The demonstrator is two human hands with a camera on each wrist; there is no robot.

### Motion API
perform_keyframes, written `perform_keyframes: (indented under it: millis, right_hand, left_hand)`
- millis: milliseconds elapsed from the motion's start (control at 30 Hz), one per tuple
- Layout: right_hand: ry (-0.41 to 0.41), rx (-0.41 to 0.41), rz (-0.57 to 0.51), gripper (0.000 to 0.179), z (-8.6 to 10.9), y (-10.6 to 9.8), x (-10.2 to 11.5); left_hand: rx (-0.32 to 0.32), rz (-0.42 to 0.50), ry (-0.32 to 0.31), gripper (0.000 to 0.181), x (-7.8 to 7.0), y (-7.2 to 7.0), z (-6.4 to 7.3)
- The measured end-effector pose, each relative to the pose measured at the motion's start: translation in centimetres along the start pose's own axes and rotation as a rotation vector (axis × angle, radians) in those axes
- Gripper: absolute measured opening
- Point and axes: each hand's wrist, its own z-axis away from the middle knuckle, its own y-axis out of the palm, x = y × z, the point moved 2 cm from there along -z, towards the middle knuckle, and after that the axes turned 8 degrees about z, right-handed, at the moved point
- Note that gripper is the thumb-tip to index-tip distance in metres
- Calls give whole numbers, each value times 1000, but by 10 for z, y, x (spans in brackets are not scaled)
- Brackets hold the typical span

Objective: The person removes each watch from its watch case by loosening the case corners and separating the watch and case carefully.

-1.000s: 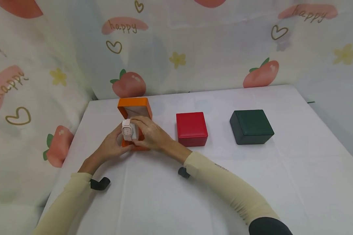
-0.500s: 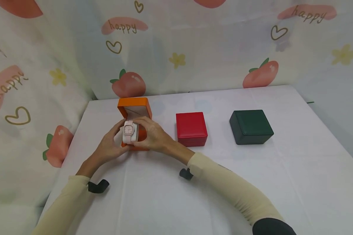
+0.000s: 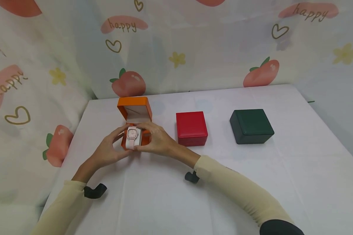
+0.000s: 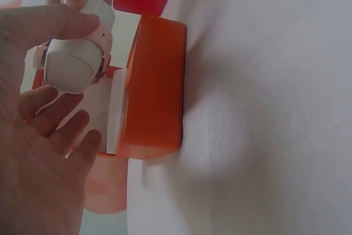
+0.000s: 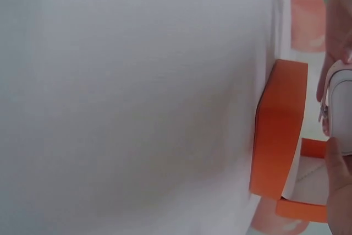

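Note:
A wristwatch (image 3: pixel 132 133) with a square face and pale pink strap is wrapped round a white cushion (image 4: pixel 69 65). Both hands hold it over the base of an orange watch box (image 3: pixel 133 101), whose lid stands up at the back. My left hand (image 3: pixel 106 150) grips the left side, thumb at the near end and fingertips at the far end. On the other side my right hand (image 3: pixel 160 141) pinches watch and cushion between thumb and fingers. From the left wrist, the cushion's end shows above the box opening. The box's inside is partly hidden by the hands.
To the right of the orange box sits a closed red box (image 3: pixel 192 128). Farther right is a closed dark green box (image 3: pixel 251 126). A white cloth (image 3: pixel 223 182) covers the table, and a printed curtain (image 3: pixel 206 49) hangs behind it.
The watch on its cushion has moved down and slightly right, from the box's left side to over its base. Both hands moved along with it, and the watch face has turned more upward.

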Motion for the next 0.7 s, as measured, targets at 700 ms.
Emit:
perform_keyframes:
  millis: [700]
  right_hand:
    - [50,159,-38,73,22,11,22]
  left_hand:
    - [104,3,-115,85,-6,-9,21]
